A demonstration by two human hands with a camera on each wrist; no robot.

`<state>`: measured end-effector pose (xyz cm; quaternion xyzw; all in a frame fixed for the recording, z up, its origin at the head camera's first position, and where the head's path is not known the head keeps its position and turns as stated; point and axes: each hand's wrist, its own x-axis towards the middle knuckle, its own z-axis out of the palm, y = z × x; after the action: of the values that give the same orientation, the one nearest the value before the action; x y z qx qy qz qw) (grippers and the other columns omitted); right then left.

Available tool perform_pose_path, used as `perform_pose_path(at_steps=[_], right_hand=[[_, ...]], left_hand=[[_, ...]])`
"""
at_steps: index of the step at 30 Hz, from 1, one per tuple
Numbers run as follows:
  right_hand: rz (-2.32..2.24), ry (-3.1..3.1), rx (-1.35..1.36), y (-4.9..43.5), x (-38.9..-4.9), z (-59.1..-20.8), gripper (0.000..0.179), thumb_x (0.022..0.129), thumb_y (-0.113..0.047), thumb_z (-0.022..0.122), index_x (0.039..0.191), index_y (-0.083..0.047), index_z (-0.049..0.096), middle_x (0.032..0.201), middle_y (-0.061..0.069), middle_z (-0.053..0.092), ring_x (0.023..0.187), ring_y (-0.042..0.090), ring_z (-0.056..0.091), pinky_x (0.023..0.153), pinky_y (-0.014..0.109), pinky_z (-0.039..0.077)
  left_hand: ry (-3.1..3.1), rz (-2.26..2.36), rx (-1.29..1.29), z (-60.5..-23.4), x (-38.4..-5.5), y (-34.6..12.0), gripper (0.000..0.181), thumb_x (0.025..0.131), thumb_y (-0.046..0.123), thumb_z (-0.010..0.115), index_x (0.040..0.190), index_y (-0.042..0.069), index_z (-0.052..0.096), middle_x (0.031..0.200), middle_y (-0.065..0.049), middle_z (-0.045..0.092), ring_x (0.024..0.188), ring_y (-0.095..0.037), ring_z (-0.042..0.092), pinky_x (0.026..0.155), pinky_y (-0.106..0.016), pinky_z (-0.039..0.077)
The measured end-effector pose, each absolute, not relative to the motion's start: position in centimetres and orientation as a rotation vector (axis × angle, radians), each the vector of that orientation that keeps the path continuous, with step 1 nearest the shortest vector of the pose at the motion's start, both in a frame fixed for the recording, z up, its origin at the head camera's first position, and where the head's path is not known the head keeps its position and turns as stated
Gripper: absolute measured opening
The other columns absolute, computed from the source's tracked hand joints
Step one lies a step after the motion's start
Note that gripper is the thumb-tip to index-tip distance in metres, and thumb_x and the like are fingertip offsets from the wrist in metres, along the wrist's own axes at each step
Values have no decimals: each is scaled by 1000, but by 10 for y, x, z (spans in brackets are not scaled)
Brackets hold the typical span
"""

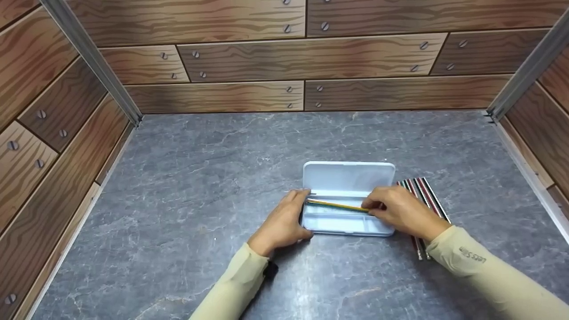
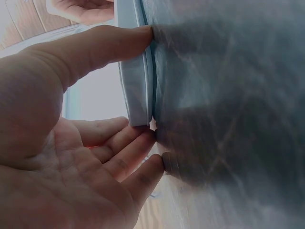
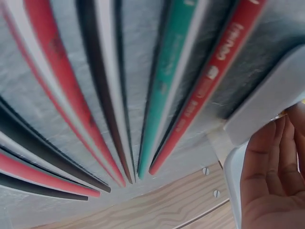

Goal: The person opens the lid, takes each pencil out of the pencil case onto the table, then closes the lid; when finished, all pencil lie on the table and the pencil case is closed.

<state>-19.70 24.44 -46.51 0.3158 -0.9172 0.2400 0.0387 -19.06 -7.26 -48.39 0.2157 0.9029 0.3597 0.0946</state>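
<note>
A pale plastic pencil case (image 1: 331,224) lies with its lid (image 1: 342,177) raised at the back. My left hand (image 1: 284,222) grips its left end, thumb at the front corner and fingers toward the back. In the left wrist view, the thumb and fingertips touch the case's side wall (image 2: 136,90). My right hand (image 1: 402,211) pinches the right end of a yellow pencil (image 1: 333,205) with a teal stripe along it. The pencil slants over the rear compartment, its left end close to the left fingers. The right hand covers the case's right side.
Several striped pencils (image 1: 427,195) in red, black and green lie side by side right of the case, partly under the right forearm. The right wrist view shows a red pencil (image 3: 209,81) nearest the case. Wood-patterned walls (image 1: 249,62) enclose the grey marbled tabletop (image 1: 213,155).
</note>
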Motion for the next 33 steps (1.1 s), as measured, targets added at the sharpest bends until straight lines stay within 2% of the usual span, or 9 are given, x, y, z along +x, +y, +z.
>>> perform_pose_path(at_steps=[5,11,17,21,26,30,33], right_hand=[[837,-2819,896,250,-193,-460,20,88,1,88,103,-12,87,95,0,83,85,14,76,79,33,66],[944,-2784,804,261,-187,-453,21,88,-2,90,104,-15,88,92,-3,83,86,-1,69,77,29,63],[1024,-2765,668,280,-175,-446,24,87,1,90,106,-14,88,97,-2,84,89,-5,69,81,22,64],[1043,-2777,489,301,-165,-443,23,87,1,89,107,-11,87,98,5,84,84,-6,65,75,16,59],[1091,-2804,263,334,-155,-440,24,91,0,87,114,-3,84,99,13,83,77,-3,66,65,17,59],[1068,-2826,115,357,-150,-439,26,92,-4,87,118,-1,83,98,7,84,77,-4,66,65,17,59],[1046,-2846,35,369,-147,-444,26,93,-5,88,117,2,82,101,11,85,78,-8,66,67,13,58]], left_hand=[[2671,1050,634,-484,-191,-72,106,78,3,94,170,-1,40,164,-18,54,152,-35,53,133,-49,45],[2672,1056,643,-483,-191,-72,107,78,3,94,170,-2,40,165,-19,53,153,-37,53,134,-49,44],[2673,1056,639,-484,-191,-71,107,78,3,94,170,-2,40,165,-20,53,153,-38,53,134,-50,44],[2670,1060,638,-484,-190,-71,107,77,3,94,170,-1,40,163,-19,54,151,-37,54,132,-50,46],[2669,1066,631,-484,-190,-71,107,77,2,93,170,0,41,161,-18,55,146,-36,57,129,-51,49],[2666,1066,625,-484,-190,-71,107,77,2,94,170,-1,41,162,-19,54,147,-36,56,130,-51,48],[2670,1061,627,-483,-191,-71,107,77,2,94,170,-1,40,164,-20,53,149,-37,55,131,-50,47]])
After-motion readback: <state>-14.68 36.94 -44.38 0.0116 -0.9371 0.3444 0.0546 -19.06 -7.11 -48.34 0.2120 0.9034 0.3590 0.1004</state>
